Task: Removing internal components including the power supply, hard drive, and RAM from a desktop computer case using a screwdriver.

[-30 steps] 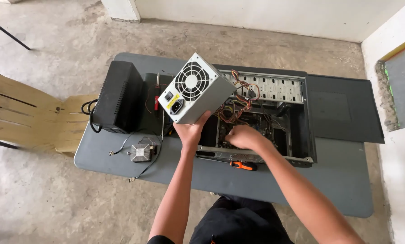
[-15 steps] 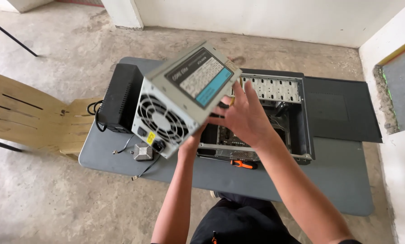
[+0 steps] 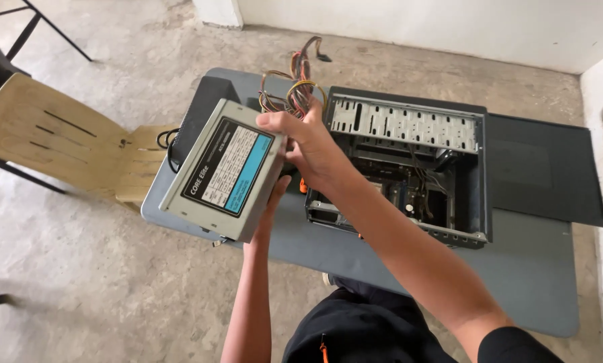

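A: How's the grip?
B: Both hands hold the grey power supply, lifted above the bench's left end. The right hand clamps its top right corner, fingers over the edge. The left hand presses up from beneath, mostly hidden.

A: And around it?
B: A bundle of coloured wires rises from behind the right hand. Just right of that lies the open computer case on its side, with a dark side panel flat beyond. A black box sits behind the supply; a wooden chair stands left of the bench
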